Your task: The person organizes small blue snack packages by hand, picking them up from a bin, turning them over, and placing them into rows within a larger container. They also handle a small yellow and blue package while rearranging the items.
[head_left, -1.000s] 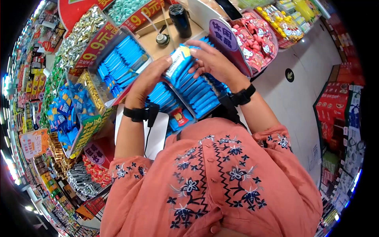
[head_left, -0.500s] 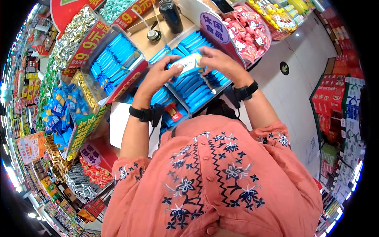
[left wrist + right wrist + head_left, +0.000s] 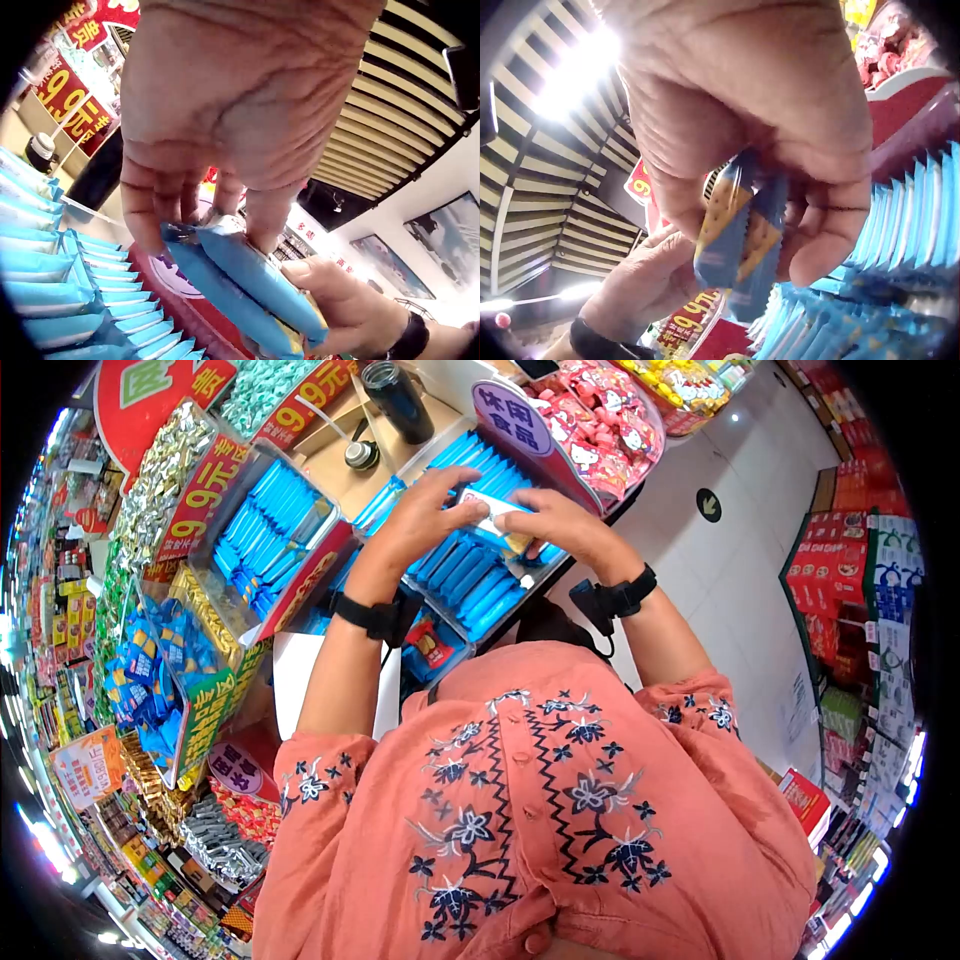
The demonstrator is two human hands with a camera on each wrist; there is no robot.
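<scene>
Two blue biscuit packets (image 3: 259, 277) lie face to face between my hands, above the display bins. Thumb and fingers of my left hand (image 3: 418, 520) grip one end of them. My right hand (image 3: 572, 532) pinches the other end, where crackers are printed on the wrappers (image 3: 724, 214) in the right wrist view. A white panel with print faces up on the upper packet (image 3: 492, 508). Below the hands, rows of similar blue packets (image 3: 485, 595) stand on edge in a clear-walled bin. A packet with a red patch (image 3: 430, 648) lies near its front.
Another bin of blue packets (image 3: 270, 525) stands to the left. Behind are a black thermos (image 3: 398, 402) and a small round lid (image 3: 361, 455). At the right, a purple round sign (image 3: 508, 415) borders pink bagged sweets (image 3: 605, 430).
The held packets have turned from steeply slanted to lying across between the hands. My right hand has gone from loosely spread fingers to pinching their right end. The head view has shifted slightly.
</scene>
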